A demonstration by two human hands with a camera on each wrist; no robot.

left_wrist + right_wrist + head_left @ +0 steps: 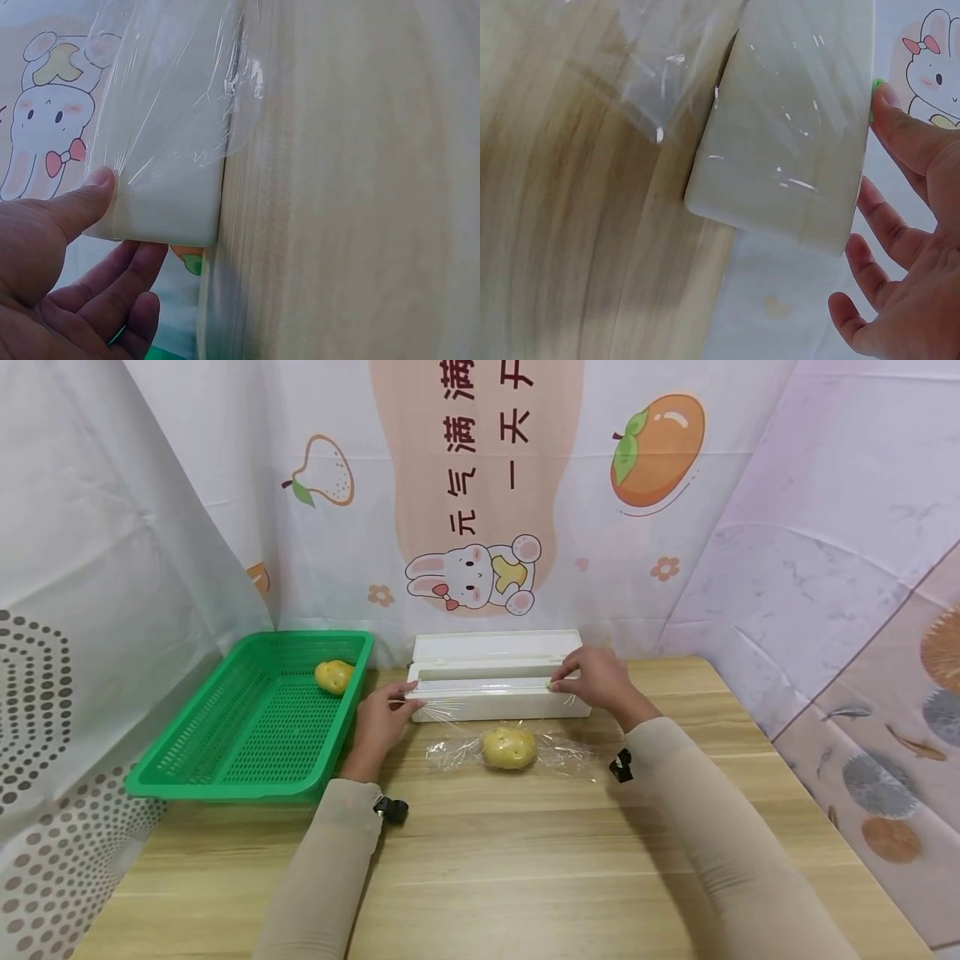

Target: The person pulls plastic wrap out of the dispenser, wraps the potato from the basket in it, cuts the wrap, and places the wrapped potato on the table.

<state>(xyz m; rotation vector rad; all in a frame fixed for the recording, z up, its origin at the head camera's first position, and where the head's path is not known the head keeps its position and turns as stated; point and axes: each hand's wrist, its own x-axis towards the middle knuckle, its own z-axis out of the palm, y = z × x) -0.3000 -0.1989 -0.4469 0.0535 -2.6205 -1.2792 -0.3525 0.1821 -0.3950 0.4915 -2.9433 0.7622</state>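
Along the front edge of a white box [495,706], fingers at both ends. At the right end, on the right hand [600,679], thumb and forefinger brought together, pinching a small green tab [876,99] at the edge; remaining fingers loosely bent and spread, close beside the end of the box. At the left end, on the left hand [378,722], thumb laid on the front corner, other fingers bent round the end with a small gap between; gripping the box there, thumb to one side and fingers to the other. Film caught under that thumb: cannot tell.

Over the front wall between both hands, clear film [453,753], creased and glossy, reaching toward the tabletop [465,860]. Just in front of the box, a yellow potato [509,748] on the tabletop, with film spread out to either side and apparently across the top; underneath, cannot tell. Behind the front edge, the open trough of the box, then a raised lid [497,647], tilted back near a printed curtain [300,402] with a rabbit [472,577] and fruit.

Farther out, left of the left hand, a green basket [270,727], with a second potato [333,677] inside near the far right corner. Toward the near edge, beige sleeves [322,860] with black wristbands [392,810].
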